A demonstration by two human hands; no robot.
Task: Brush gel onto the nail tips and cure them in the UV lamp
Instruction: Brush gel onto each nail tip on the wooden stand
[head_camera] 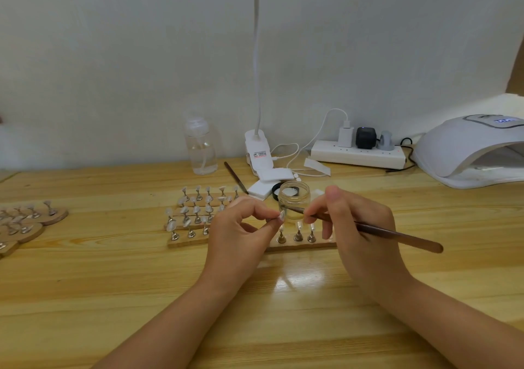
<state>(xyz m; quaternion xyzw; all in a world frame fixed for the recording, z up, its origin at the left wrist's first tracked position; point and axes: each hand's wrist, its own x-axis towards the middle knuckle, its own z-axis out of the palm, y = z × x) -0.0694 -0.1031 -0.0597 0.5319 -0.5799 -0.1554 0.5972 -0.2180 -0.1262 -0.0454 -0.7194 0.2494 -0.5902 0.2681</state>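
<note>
My left hand [243, 227] pinches a small stand with a clear nail tip [281, 216] between thumb and forefinger, lifted above the desk. My right hand [357, 227] grips a brown gel brush [397, 234] like a pen, and its bristle end touches the held tip. Just behind them stands an open glass gel jar [294, 198]. A wooden strip [303, 245] under my hands carries three nail tips on metal stands. The white UV lamp [476, 150] sits at the far right with its opening facing left.
More wooden strips with nail tips on stands [198, 215] lie left of centre, round wooden holders [25, 224] at the far left. A clear pump bottle [200, 147], desk lamp clamp [258, 153], white pads [272, 183], a second brush [235, 177] and a power strip [358, 154] line the back.
</note>
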